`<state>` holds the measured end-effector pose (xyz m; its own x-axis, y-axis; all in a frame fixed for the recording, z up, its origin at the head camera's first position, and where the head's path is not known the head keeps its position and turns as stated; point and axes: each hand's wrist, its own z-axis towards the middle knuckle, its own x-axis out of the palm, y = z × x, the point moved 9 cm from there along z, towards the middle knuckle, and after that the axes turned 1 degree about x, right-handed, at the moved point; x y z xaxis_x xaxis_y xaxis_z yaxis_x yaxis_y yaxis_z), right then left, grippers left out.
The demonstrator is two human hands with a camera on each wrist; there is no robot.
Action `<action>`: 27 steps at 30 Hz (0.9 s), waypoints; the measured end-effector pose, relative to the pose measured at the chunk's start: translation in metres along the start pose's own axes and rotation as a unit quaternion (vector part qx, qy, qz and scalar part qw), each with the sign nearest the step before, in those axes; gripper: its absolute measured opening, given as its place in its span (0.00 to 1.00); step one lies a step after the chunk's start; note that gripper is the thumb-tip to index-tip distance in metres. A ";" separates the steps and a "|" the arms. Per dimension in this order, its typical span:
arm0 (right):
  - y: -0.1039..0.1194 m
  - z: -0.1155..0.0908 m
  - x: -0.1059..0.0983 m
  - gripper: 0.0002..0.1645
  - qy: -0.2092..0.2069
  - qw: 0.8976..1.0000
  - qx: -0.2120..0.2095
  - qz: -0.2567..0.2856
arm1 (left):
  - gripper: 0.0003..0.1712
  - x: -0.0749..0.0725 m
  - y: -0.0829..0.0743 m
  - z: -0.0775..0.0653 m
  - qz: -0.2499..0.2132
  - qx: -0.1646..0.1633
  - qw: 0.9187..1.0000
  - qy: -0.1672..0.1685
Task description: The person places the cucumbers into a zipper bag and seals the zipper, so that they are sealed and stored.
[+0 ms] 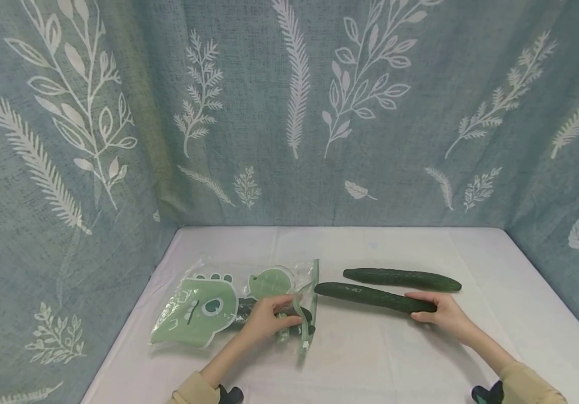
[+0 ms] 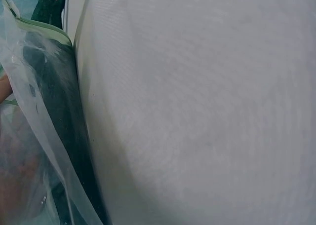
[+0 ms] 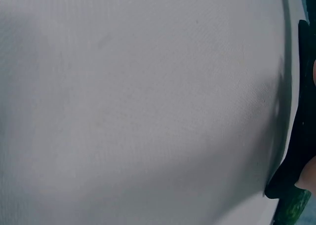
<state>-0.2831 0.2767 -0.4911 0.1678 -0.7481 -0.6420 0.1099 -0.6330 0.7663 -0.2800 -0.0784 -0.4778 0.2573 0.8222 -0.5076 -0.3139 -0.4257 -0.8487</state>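
Two beige sleeves (image 1: 529, 384), lower edge of frame, forearms angled inward and up. Left hand (image 1: 268, 318), lower centre: back uppermost, thumb and fingers gripping the mouth of a clear zip bag (image 1: 208, 320) with green cartoon print, partly covering the dark green contents. Right hand (image 1: 443, 314), lower right: thumb and fingers pinching the near end of a cucumber (image 1: 370, 295), which points left, its tip at the bag's mouth. Second cucumber (image 1: 402, 277), lying just beyond. White-covered table (image 1: 370, 365) beneath. Blue-green curtain (image 1: 249, 112), leaf-patterned, filling the upper frame.
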 end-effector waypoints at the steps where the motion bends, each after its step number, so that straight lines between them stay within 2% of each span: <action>1: 0.000 0.001 0.001 0.30 -0.002 1.000 -0.003 -0.004 | 0.29 0.000 0.000 0.000 0.000 0.000 1.000 0.000; 5: 0.004 0.002 0.003 0.29 -0.004 1.000 -0.014 -0.011 | 0.29 -0.001 0.000 0.000 0.001 0.000 1.000 -0.003; 15: 0.015 0.003 0.014 0.29 0.004 1.000 -0.011 0.003 | 0.29 -0.001 0.001 0.000 0.002 0.004 1.000 -0.009; 27: 0.022 0.008 0.025 0.28 -0.001 1.000 -0.018 -0.008 | 0.29 0.000 0.001 0.000 0.004 0.002 1.000 -0.007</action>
<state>-0.2846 0.2419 -0.4904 0.1637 -0.7384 -0.6542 0.1487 -0.6371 0.7563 -0.2804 -0.0789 -0.4791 0.2417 0.8239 -0.5126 -0.3189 -0.4314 -0.8439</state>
